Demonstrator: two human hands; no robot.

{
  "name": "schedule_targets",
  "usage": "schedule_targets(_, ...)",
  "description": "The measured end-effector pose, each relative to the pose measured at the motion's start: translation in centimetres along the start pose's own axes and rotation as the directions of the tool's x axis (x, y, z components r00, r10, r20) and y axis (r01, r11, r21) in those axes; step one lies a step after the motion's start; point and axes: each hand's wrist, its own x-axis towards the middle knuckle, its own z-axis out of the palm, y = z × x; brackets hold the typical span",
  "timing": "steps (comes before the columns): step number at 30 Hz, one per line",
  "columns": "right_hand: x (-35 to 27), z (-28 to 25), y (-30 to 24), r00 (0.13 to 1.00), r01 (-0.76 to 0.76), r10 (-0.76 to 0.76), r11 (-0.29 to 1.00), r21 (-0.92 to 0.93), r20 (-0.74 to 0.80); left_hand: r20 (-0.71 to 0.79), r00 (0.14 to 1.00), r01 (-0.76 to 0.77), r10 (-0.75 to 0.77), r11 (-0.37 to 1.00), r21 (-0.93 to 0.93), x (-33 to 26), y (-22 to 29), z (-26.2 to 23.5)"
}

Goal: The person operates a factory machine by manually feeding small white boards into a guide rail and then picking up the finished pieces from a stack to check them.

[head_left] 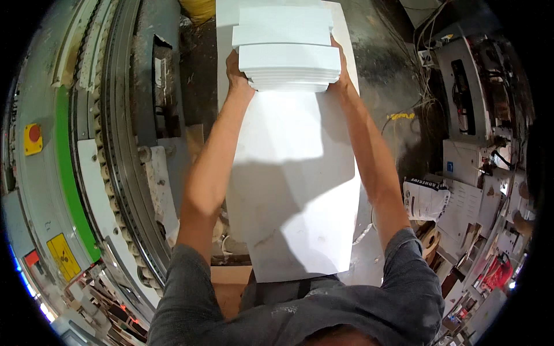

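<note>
Head view: left hand (235, 74) and right hand (340, 72) clamp opposite ends of a stack of white panels (288, 69), held over a long white board (291, 190). Fingers mostly hidden behind the stack; panel count unclear. More white panels (283, 26) lie beyond, partly covered. Conveyor machine (124, 144) at left, cut off by the rim.

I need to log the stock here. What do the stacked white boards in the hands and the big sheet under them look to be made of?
Stacked boards: likely laminated panel board, smooth matte white, crisp square edges. Big sheet: seemingly the same white-faced board, flat and faintly scuffed.
</note>
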Motion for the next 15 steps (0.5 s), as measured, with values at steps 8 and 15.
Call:
schedule_targets(8, -7.6, 0.2, 0.1, 0.995, -0.078, 0.078, 0.997, 0.003, -0.058, -0.080, 0.996, 0.026, -0.030, 0.999, -0.045, -7.5, -0.7, -0.9)
schedule_targets(15, -8.7, 0.4, -0.5, 0.985, -0.172, 0.173, 0.977, 0.125, 0.006, -0.017, 1.000, 0.005, -0.007, 0.998, -0.064, -8.2, -1.1, -2.4)
